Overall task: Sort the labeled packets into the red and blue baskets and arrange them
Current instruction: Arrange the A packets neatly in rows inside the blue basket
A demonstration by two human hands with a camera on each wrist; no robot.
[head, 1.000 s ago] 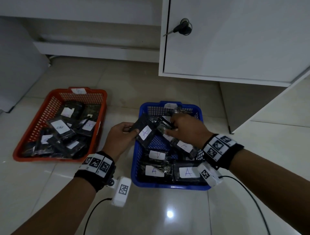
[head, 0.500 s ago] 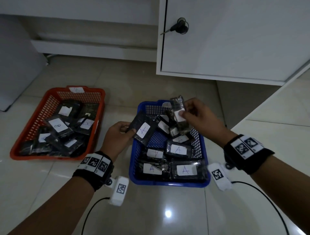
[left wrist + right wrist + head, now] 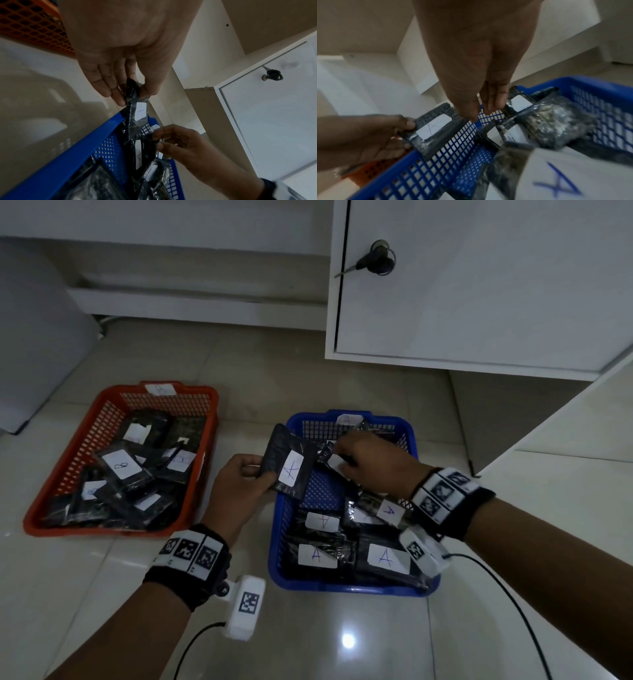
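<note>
Two mesh baskets sit on the tiled floor (image 3: 164, 594). The red basket (image 3: 73, 460), at 9 o'clock of the view, holds a loose heap of black packets with white labels; one label reads "8", the others are too blurred to read. The blue basket (image 3: 349, 589), at the centre, holds black packets labelled "A": two lie flat side by side along its 6 o'clock wall, more overlap above them, and bare mesh shows near its 9 o'clock wall.

The left hand (image 3: 239, 487) pinches an "A" packet (image 3: 289, 463) by one short edge between thumb and fingers, above the blue basket's 9 o'clock rim. Its long axis runs from 7 to 1 o'clock, label up.

The right hand (image 3: 373, 463) reaches into the 12 o'clock end of the blue basket, fingers curled on a second packet (image 3: 520, 104) there; that packet's direction cannot be told.

A white cabinet (image 3: 479, 285) with a key in its door stands at 1 o'clock.
</note>
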